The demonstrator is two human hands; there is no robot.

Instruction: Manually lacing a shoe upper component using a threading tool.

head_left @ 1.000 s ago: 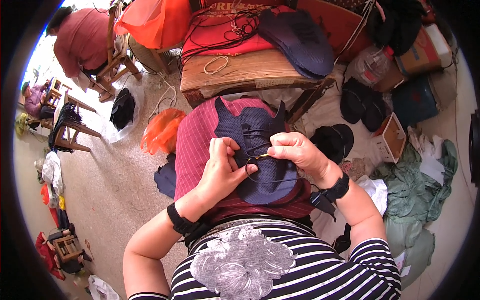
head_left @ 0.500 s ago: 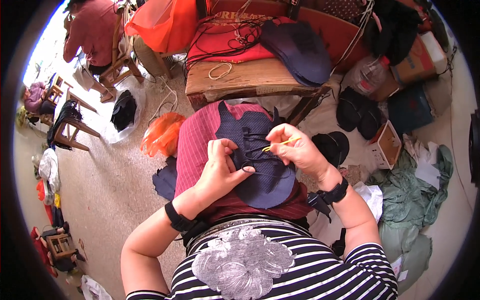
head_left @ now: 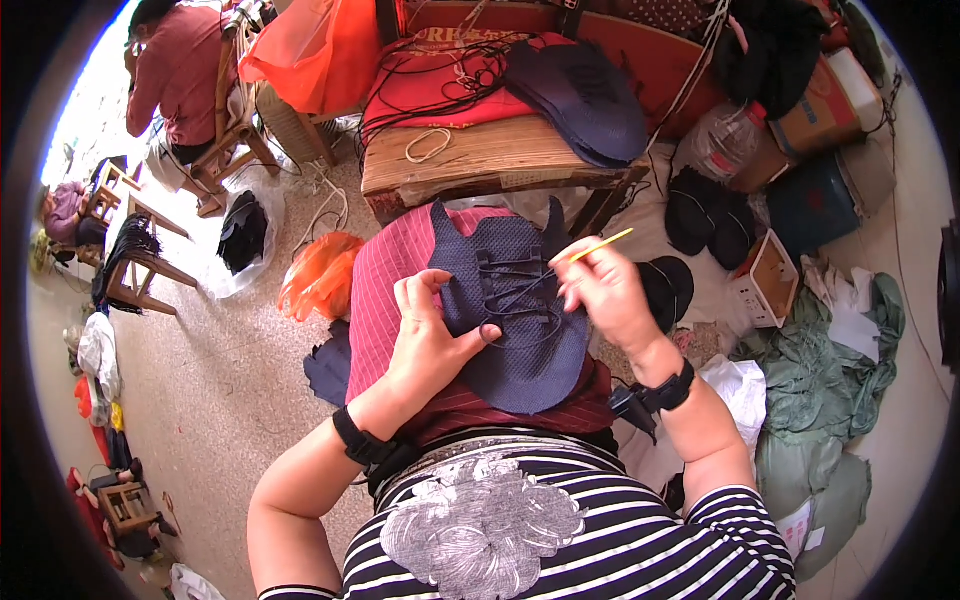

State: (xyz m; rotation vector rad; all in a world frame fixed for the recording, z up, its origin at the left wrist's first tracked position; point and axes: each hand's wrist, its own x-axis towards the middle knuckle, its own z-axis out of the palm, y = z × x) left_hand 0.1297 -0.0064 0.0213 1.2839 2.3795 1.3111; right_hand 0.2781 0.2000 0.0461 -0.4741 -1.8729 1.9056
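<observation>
1. Dark-blue shoe upper (head_left: 515, 380): across lap (head_left: 380, 320), bench (head_left: 440, 168) just beyond top edge
2. Left hand (head_left: 430, 335): at left edge, thumb against cord (head_left: 520, 270); grip cannot be told
3. Right hand (head_left: 608, 295): pinching yellow tool (head_left: 608, 242), over right edge

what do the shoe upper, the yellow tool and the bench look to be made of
Upper: probably knitted or woven fabric, matt navy, going by its fine mesh-like texture.
Yellow tool in the right hand: plastic or painted metal; its even bright colour leaves that open.
Bench: wood, worn-looking, with grain lines running along its top.
</observation>
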